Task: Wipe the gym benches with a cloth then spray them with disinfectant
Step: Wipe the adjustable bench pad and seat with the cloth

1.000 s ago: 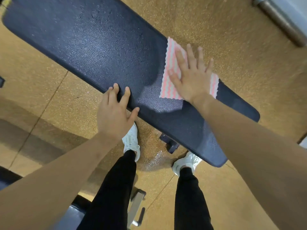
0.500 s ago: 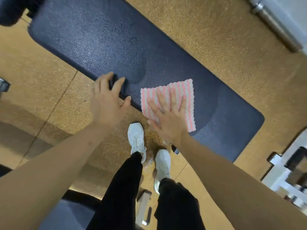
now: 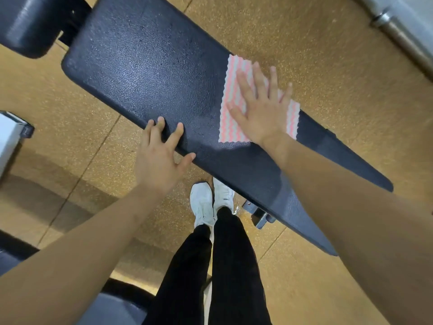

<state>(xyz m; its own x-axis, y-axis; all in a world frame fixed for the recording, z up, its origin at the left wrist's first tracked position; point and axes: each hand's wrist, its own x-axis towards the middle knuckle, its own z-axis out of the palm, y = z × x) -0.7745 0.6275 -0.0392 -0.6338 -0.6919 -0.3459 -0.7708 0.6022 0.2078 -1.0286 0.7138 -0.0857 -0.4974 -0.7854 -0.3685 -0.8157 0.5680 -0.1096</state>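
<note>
Cloth (image 3: 230, 127) moved to far bench (image 3: 152, 73) edge, under flat right hand (image 3: 260, 109), left hand (image 3: 159, 160) splayed

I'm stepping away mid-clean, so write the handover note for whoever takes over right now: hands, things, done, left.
Left hand: open, resting on the near edge of the bench.
Right hand: open, pressing the pink-striped cloth flat at the far edge of the bench.
Done: wiping is under way; how much is covered cannot be told.
Left: finish wiping, then spray; no disinfectant is in view.
</note>
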